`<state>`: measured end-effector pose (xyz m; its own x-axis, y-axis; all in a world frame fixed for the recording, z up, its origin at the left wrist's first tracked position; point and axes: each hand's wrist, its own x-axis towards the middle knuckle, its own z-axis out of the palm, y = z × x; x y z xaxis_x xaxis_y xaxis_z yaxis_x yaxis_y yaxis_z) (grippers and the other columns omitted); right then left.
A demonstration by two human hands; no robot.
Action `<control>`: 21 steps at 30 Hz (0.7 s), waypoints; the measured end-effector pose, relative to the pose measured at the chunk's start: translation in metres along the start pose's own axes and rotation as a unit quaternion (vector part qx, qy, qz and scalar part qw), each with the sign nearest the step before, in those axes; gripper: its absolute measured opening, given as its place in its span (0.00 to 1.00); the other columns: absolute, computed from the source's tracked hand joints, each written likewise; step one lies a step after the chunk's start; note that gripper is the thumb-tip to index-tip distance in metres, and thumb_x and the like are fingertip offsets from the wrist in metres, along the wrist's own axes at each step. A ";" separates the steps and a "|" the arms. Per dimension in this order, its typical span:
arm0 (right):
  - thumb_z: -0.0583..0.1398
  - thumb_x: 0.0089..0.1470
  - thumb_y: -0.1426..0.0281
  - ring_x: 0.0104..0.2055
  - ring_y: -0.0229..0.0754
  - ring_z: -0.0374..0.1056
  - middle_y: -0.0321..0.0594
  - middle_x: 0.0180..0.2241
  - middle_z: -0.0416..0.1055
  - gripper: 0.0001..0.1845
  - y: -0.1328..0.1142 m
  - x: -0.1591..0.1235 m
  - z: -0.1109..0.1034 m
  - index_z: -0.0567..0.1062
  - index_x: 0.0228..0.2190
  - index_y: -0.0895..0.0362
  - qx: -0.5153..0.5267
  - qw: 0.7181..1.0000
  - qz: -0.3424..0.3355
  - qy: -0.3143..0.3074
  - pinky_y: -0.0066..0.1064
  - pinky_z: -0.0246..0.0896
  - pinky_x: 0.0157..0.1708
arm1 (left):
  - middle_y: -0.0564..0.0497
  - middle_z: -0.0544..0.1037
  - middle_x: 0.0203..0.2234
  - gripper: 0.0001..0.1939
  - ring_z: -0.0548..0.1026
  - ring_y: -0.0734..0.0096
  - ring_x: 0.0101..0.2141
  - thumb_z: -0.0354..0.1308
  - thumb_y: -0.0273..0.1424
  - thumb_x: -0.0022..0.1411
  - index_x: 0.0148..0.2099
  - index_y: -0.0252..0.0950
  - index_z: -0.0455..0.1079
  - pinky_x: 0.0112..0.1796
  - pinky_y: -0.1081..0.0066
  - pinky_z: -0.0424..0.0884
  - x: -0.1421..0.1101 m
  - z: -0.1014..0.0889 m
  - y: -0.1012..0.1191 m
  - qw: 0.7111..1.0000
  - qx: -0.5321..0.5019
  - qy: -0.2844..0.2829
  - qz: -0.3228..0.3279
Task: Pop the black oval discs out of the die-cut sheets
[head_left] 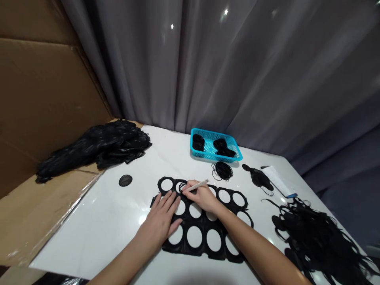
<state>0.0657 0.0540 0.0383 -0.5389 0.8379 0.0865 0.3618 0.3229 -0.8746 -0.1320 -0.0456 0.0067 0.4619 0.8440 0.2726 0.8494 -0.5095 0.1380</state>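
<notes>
On white table, two hands, one pen, one basket.

No text, labels, brands, numbers or signs could be read. Pale tool showed a dark spot at one end, too small to tell if lettering.

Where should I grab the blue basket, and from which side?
Probably grip the basket by the rim at its two short ends, coming in from left and right. It sits upright, longer across than deep, with both ends exposed, while a bundle of black loops lies just off its near long side.
</notes>
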 end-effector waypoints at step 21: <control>0.55 0.61 0.77 0.40 0.47 0.67 0.43 0.35 0.75 0.08 0.008 0.011 -0.010 0.72 0.33 0.55 -0.314 0.936 -0.157 0.014 0.38 0.53 0.45 | 0.40 0.68 0.63 0.27 0.64 0.48 0.63 0.54 0.38 0.69 0.67 0.35 0.62 0.61 0.46 0.58 0.001 0.003 0.001 1.000 -0.004 -0.001 -0.013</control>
<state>0.0707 0.0701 0.0373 -0.6769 0.6669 0.3114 0.5697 0.7427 -0.3520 -0.1295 -0.0450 0.0042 0.4403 0.8575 0.2660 0.8589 -0.4886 0.1534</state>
